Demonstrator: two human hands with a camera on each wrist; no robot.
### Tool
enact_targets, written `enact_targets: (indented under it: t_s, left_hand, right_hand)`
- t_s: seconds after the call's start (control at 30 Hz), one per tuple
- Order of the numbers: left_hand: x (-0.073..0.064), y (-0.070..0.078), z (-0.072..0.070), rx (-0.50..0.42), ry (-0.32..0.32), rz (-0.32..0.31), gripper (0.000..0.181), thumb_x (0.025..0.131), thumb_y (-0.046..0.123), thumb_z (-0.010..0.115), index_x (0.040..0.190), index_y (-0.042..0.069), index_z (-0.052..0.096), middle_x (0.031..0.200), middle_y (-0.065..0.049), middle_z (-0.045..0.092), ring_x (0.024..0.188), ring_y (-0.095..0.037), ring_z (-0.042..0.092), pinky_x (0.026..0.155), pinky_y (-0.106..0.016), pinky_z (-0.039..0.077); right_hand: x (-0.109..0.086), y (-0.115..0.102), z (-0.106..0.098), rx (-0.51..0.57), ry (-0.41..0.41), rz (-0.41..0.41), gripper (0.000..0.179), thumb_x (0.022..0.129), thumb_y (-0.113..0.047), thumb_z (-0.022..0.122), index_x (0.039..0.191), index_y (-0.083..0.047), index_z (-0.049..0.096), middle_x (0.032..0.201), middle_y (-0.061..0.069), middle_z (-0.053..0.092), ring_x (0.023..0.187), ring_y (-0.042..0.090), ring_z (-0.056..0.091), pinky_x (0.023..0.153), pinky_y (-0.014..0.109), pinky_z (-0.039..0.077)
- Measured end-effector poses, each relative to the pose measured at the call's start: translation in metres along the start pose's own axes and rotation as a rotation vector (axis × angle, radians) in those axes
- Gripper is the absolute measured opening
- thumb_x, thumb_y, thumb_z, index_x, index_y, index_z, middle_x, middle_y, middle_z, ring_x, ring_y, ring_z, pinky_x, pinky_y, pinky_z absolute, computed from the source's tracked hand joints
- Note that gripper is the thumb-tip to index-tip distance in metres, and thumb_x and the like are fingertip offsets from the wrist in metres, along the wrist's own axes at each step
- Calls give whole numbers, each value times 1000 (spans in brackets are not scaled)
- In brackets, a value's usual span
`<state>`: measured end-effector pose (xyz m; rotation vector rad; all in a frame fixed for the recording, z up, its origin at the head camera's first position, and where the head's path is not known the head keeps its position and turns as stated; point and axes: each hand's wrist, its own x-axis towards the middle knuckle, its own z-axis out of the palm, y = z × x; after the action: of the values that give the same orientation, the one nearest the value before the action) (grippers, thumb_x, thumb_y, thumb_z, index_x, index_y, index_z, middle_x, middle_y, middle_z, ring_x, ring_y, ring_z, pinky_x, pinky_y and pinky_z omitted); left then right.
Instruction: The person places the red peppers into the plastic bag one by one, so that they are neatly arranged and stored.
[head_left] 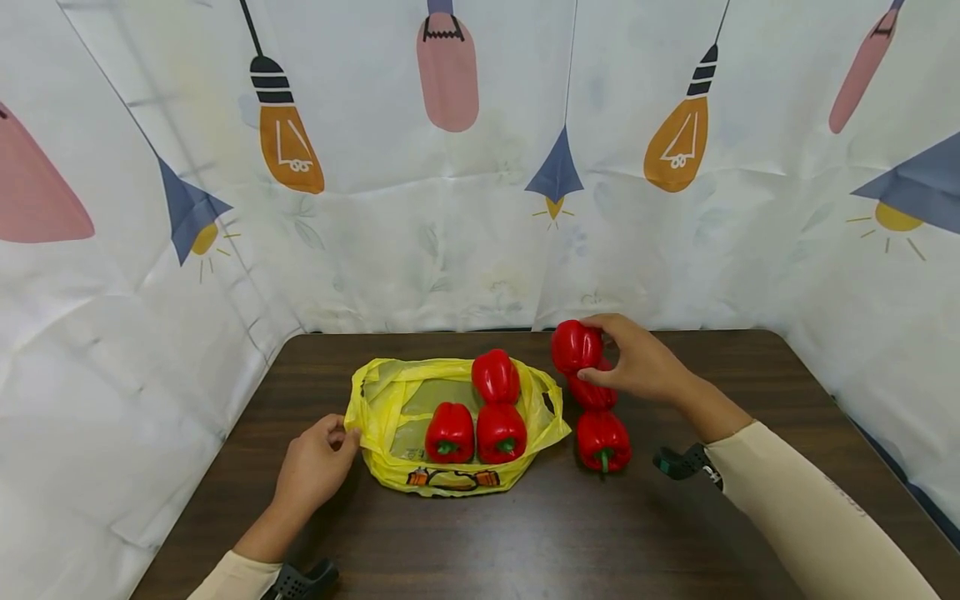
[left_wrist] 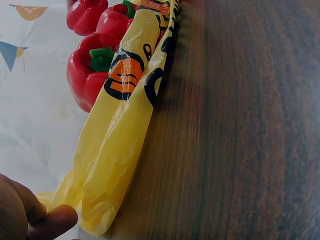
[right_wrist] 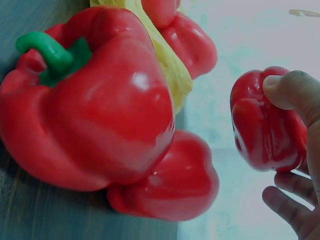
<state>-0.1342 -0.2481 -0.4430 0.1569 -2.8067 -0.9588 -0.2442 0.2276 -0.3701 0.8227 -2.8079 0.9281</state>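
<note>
A yellow plastic bag lies with its mouth spread wide, and three red bell peppers sit in it, one pepper at the front. At the bag's left edge my left hand pinches the yellow film between thumb and fingers. My right hand grips a red bell pepper between thumb and fingers, raised above the others to the right of the bag. Below it, partly hidden, is another bell pepper. A further bell pepper with a green stem stands in front of that one.
A dark brown wooden table bears everything. Behind it and along the sides hangs a white cloth printed with light bulbs and lamps. Each wrist wears a dark strap, such as the right strap.
</note>
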Motion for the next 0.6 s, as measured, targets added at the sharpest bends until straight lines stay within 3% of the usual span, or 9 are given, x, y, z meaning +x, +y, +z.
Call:
enact_targets:
  t_s: [0.6]
  left_hand:
    - [1,0,2,5,-9,-7,26,100,23,63,116,3,68,81,0,73,54,-17,51,52,-32,39]
  right_hand:
    - [22,-17,12,5,-5,-67,79,79,-31,90,145,-11,51,137,3,57,114,22,58,85,43,57]
